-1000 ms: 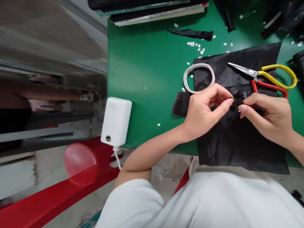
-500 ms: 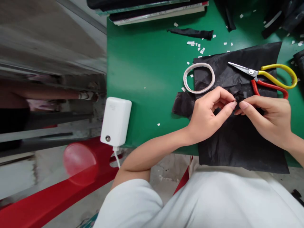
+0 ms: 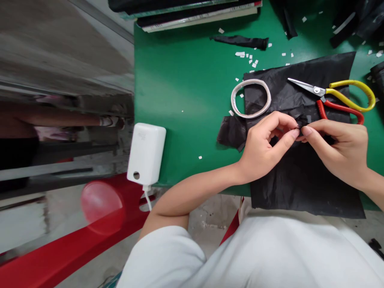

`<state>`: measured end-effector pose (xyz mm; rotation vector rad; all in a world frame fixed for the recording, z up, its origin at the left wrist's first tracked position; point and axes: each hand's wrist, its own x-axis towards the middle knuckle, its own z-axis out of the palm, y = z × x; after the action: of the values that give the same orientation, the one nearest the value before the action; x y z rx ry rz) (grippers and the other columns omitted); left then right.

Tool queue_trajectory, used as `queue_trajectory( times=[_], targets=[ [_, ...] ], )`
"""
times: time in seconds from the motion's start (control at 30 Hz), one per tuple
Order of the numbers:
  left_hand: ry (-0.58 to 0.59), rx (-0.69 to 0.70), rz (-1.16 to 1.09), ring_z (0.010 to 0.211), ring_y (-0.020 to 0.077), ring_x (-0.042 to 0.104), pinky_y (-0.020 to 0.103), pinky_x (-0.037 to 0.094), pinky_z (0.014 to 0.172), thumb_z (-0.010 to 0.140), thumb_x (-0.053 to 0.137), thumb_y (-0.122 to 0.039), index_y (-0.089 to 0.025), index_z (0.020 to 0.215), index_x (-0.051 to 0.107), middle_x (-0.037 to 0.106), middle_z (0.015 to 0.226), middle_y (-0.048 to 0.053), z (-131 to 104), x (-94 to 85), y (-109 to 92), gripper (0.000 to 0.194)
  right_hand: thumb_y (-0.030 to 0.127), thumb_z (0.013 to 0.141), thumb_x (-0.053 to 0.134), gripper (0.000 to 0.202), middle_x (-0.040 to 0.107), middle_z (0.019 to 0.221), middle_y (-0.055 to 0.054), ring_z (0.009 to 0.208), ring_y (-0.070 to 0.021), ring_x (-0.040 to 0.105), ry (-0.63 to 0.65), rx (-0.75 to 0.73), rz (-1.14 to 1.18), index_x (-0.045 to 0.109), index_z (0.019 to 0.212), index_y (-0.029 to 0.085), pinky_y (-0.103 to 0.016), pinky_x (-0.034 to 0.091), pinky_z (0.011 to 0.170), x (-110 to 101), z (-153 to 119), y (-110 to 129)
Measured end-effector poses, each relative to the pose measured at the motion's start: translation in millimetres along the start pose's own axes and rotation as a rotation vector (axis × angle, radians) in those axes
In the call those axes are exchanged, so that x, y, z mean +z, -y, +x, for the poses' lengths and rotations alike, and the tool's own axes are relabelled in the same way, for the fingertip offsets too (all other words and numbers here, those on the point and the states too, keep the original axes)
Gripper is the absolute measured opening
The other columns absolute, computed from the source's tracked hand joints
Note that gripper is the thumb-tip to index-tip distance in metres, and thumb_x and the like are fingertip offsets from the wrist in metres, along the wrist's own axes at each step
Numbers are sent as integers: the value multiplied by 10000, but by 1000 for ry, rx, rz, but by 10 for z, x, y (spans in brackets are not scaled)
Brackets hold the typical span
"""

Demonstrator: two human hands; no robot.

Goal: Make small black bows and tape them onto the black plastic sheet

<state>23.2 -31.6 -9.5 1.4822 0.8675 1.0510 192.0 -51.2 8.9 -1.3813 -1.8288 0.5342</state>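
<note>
My left hand and my right hand meet fingertip to fingertip, each in a pinch. Between them is a small black piece of thin material, bunched up and mostly covered by the fingers. Under both hands lies a black sheet, wrinkled and reaching over the table's near edge. A roll of pale tape rests on the sheet's left border, just beyond my left hand. Scissors with one yellow and one red handle lie slightly open beyond my right hand.
The green table carries scattered white paper bits, a black strip and a stack of books. A white power bank with a cable sits at the left edge. Beside it stands a red plastic chair. A person's leg shows far left.
The fingertips of my two hands have come slightly closer together over the black piece. Everything else stays in place apart from a tiny shift of the view.
</note>
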Motion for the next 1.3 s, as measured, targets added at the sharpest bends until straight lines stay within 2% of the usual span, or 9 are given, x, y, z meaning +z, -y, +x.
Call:
queue_trajectory(
  times=[0.13, 0.33, 0.57, 0.77, 0.9, 1.03, 1.17, 1.3],
  targets=[
    [1, -38, 33, 822, 109, 600, 218, 541, 730, 905, 590, -308, -182, 875, 583, 611, 865, 24, -7, 1, -9, 130, 264, 876, 636, 162, 649, 540, 36, 396, -79, 470, -32, -33, -56, 683, 727, 226, -253, 322, 399, 9, -9, -7],
    [13, -13, 112, 861, 124, 611, 241, 543, 773, 925, 559, -348, -180, 926, 606, 634, 919, 47, -11, -9, -34, 174, 231, 888, 613, 176, 690, 608, 19, 490, -117, 600, -34, -94, -132, 651, 717, 243, -269, 381, 436, 11, -3, 8],
    [28, 9, 41, 821, 115, 617, 232, 546, 720, 872, 648, -356, -175, 872, 621, 648, 909, 43, 12, -19, -19, 183, 154, 854, 640, 146, 656, 577, 15, 514, -102, 602, -64, -209, -107, 597, 719, 189, -248, 370, 450, 27, -4, -25],
    [48, -126, -76, 788, 93, 620, 208, 541, 725, 869, 654, -390, -166, 808, 599, 634, 833, 14, 62, -55, -43, 239, 180, 856, 637, 121, 669, 609, 23, 526, -123, 602, -23, -194, -99, 595, 758, 238, -277, 390, 465, 11, 0, -4],
    [61, -218, -124, 680, 67, 557, 198, 514, 659, 854, 656, -450, -163, 811, 572, 592, 818, 4, 84, -96, -63, 302, 193, 845, 643, 70, 685, 662, 26, 541, -120, 610, -32, -164, -78, 603, 847, 250, -271, 423, 470, 8, -19, 14],
    [77, -251, -108, 651, 70, 540, 204, 498, 626, 844, 654, -490, -166, 802, 576, 600, 799, 7, 89, -108, -61, 336, 151, 807, 642, 134, 667, 679, 27, 547, -122, 603, -55, -156, -33, 584, 896, 233, -262, 427, 459, 7, -46, 9],
    [41, -191, 3, 698, 89, 592, 204, 490, 635, 845, 668, -452, -160, 804, 631, 656, 803, 13, 128, -146, -51, 297, 86, 791, 576, 177, 657, 687, 15, 543, -149, 595, -31, -62, -66, 587, 857, 251, -305, 427, 496, -40, -30, -8],
    [13, -31, 295, 685, 95, 590, 223, 455, 641, 881, 641, -345, -172, 797, 693, 703, 791, 3, 196, -231, -61, 199, 74, 784, 582, 187, 662, 730, 7, 565, -145, 595, -103, -15, -43, 586, 850, 248, -303, 435, 513, -97, 7, -60]
  ],
)
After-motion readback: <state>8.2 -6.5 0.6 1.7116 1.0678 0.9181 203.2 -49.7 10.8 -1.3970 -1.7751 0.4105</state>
